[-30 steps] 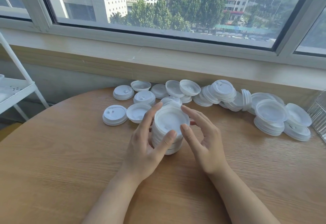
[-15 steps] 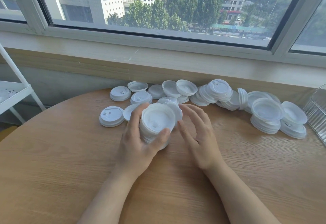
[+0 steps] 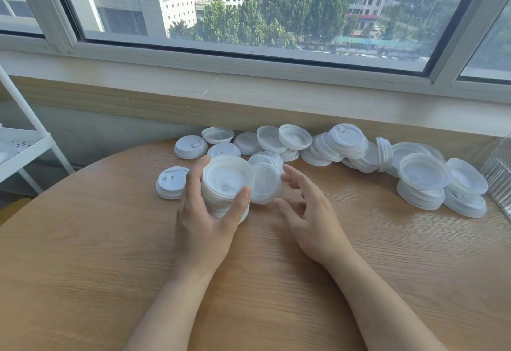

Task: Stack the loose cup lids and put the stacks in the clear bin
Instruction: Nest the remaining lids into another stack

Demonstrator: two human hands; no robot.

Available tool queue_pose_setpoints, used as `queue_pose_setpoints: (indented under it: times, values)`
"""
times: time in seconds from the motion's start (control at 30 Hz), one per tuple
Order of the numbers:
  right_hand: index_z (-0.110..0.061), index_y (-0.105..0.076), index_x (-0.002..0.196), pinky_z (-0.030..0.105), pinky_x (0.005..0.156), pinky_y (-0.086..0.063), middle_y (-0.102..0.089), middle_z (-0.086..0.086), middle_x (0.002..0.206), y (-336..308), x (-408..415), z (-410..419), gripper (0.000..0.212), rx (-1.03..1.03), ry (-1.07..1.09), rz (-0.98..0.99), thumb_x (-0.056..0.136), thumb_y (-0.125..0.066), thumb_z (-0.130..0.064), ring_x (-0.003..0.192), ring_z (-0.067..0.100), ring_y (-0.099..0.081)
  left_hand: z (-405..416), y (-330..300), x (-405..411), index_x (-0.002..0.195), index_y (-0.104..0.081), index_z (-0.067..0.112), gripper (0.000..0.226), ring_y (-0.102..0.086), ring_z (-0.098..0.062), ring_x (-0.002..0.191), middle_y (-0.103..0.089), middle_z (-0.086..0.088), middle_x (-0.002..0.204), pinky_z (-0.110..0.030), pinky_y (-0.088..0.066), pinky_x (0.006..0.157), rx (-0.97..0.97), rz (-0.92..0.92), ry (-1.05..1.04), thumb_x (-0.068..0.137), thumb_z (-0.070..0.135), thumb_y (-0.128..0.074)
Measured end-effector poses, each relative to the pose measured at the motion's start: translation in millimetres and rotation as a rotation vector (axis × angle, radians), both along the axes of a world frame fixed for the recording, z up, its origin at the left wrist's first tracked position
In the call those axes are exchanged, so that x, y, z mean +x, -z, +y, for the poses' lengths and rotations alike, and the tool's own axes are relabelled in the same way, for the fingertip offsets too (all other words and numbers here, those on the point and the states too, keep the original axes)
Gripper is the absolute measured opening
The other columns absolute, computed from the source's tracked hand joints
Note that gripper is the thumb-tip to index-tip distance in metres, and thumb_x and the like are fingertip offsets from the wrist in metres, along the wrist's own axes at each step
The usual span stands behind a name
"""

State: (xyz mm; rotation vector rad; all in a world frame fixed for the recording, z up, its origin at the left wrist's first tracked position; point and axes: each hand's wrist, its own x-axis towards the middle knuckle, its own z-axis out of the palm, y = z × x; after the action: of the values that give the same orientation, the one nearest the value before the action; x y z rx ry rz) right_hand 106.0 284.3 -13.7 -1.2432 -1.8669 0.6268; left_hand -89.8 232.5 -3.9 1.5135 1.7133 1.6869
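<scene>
1. Head view, progress: the left hand (image 3: 204,226) is gripping a stack of lids (image 3: 227,184), thumb and fingers curled round its sides; the stack is sitting on the round wooden table (image 3: 83,267), tilted slightly toward the viewer.
2. The right hand (image 3: 309,212) is hovering just beside the stack, fingers spread and loosely bent, holding nothing.
3. Many loose lids (image 3: 293,136) are lying scattered along the table's far edge under the window sill (image 3: 249,87), and short piles of lids (image 3: 423,182) are resting to the right; judging by this, most of the stacking is yet to come.
4. The clear bin (image 3: 497,173) is showing only partly at the right edge; whether it is holding any stack cannot be told.
5. Surroundings: a white shelf (image 3: 19,146) is standing at left. The piles of lids are lying between the held stack and the bin.
</scene>
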Motion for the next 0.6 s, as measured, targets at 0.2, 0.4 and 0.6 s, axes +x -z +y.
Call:
queue_pose_setpoints:
  times: [0.2,0.4,0.6]
  values:
    - [-0.033,-0.041,0.156,0.017,0.114,-0.033,-0.054,-0.019,0.147,-3.8,-1.5,-0.9,0.063,-0.04,-0.011,-0.044,0.099,-0.068,-0.036,0.136,-0.003,-0.046,0.5,-2.8,0.1,0.146,-0.043,0.041,0.077,-0.047,0.01,0.133,-0.055,0.025,0.142,-0.004,-0.034,0.103,0.02,-0.003,0.032,0.08,0.069,-0.068]
    - [-0.035,-0.063,0.134,0.016,0.087,-0.05,-0.071,-0.018,0.108,-7.3,-2.9,-4.9,0.039,-0.098,-0.038,0.192,0.099,-0.07,-0.02,0.096,0.004,-0.068,0.7,0.1,2.2,0.148,-0.045,0.036,0.079,-0.05,-0.001,0.138,-0.056,0.017,0.146,-0.022,-0.043,0.111,0.005,-0.009,0.056,0.079,0.07,-0.068]
    - [-0.033,-0.075,0.112,0.02,0.077,-0.051,-0.073,-0.011,0.094,-10.9,-4.3,-6.4,0.021,-0.112,-0.023,0.33,0.097,-0.074,-0.018,0.079,0.007,-0.063,1.2,1.9,1.6,0.15,-0.044,0.036,0.082,-0.053,-0.011,0.138,-0.058,0.014,0.146,-0.047,-0.048,0.112,-0.023,-0.023,0.08,0.08,0.069,-0.071]
